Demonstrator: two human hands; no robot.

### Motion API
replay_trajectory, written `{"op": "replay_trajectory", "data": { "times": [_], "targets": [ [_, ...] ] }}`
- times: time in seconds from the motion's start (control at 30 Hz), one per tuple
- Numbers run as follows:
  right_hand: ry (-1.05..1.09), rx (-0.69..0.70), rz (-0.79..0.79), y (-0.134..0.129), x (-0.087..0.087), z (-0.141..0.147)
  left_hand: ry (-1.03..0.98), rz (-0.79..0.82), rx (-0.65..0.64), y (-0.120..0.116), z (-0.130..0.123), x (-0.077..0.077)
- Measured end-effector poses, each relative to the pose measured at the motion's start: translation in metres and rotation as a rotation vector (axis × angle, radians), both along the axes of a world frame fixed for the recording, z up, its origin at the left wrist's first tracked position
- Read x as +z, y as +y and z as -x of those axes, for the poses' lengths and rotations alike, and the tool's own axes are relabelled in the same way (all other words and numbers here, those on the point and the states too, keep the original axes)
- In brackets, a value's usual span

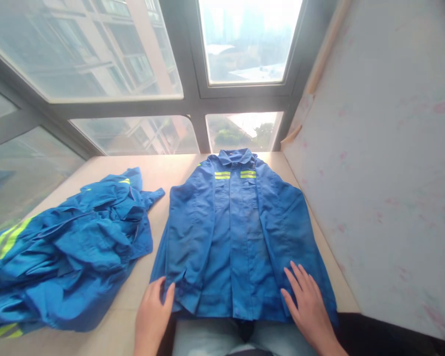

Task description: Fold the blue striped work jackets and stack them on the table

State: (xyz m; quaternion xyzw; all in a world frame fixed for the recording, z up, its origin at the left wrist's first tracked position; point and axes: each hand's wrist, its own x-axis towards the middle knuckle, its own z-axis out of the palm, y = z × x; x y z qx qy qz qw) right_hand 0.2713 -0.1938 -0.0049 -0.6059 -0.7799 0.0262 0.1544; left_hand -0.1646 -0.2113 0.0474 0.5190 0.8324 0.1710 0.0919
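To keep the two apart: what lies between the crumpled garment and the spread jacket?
In the head view, pale tabletop lies between the crumpled garment and the jacket, with the left hand at the near end.

"What do we have in front of us?"

"We face large windows [250, 44] in grey frames [241, 105], and hazy daylight comes in through them."

"What can we see outside?"

"A pale building [133, 54] on our left, and greenery [228, 137] through the small lower pane."

"And on our right?"

"A whitish wall [385, 148] with faint pink marks, and a tan strip [328, 47] along its edge by the frame."

"Below the glass?"

"We have a pale, cream-coloured counter [96, 170] reaching up to the windows."
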Motion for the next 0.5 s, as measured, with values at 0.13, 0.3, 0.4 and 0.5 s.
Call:
{"op": "replay_trajectory", "data": {
  "times": [0.13,0.3,0.4,0.5],
  "targets": [
    [-0.045,0.017,-0.020,0.001,-0.009,0.005,-0.066,0.149,0.137,-0.011,0.009,0.012],
    [-0.037,0.017,-0.031,0.004,-0.014,0.006,-0.058,0.327,0.038,-0.005,-0.010,0.018],
    [-0.038,0.007,-0.023,0.004,-0.013,0.006,-0.031,0.272,0.006,-0.004,-0.013,0.014],
    [-0.053,0.001,-0.003,0.004,-0.011,0.006,-0.149,0.153,0.007,-0.002,-0.003,0.017]
  ]
}}
